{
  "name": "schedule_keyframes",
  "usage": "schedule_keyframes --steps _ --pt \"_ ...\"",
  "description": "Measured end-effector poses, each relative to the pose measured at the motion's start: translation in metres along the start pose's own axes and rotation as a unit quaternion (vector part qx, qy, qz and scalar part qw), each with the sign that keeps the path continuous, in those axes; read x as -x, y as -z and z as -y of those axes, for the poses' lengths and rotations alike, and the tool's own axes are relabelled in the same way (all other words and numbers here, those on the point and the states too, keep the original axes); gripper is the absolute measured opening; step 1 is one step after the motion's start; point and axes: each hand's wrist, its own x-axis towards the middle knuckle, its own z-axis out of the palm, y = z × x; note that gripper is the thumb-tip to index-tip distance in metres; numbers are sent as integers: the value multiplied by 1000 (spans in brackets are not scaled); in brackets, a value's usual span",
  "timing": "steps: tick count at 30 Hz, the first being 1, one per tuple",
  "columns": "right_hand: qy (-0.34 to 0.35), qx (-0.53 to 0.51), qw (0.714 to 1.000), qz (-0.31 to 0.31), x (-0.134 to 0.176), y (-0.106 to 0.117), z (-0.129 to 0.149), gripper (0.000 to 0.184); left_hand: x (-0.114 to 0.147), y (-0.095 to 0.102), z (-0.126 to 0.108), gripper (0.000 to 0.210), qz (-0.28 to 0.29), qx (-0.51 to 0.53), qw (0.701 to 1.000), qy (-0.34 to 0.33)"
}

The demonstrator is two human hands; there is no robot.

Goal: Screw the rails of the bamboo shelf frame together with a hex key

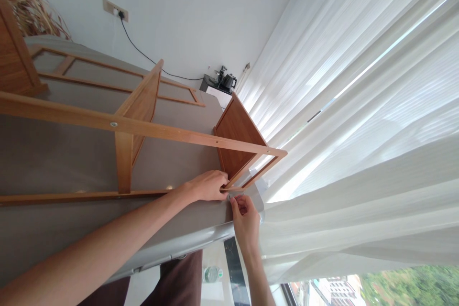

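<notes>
A wooden shelf frame [168,133] with long rails lies on its side over the grey-covered surface [179,217]. At its right end, a brown end panel [236,136] stands upright between the rails, and a middle board [143,110] crosses farther left. My left hand [211,185] is closed around the lower right corner of the frame, beside the end panel. Just below that corner, my right hand [246,215] pinches thumb and finger together close to the rail's end. Whatever lies between those fingertips is too small to make out.
A separate ladder-like wooden frame [96,81] lies toward the wall. At far left are another board [16,52] and straw-like packing [39,14]. A black kettle [228,81] stands beyond. White curtains [340,129] hang close on the right. A bottle [211,274] is below the edge.
</notes>
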Motion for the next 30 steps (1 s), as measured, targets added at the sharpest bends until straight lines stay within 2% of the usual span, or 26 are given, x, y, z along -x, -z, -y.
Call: schedule_keyframes --steps 9,16,19,26,30 --pt "65 55 996 -16 2 -4 -2 30 0 0 3 19 4 10 1000 -8" --pt "132 83 988 3 8 -4 0 33 -1 -2 5 21 6 17 1000 -9" --pt "114 76 991 -5 7 -6 4 31 0 -2 6 21 7 19 1000 -12" --pt "1 17 999 -28 -2 -6 8 31 0 -2 5 19 5 16 1000 -9" --pt "-22 -3 999 -25 -4 -5 6 31 0 -1 3 20 5 12 1000 -5"
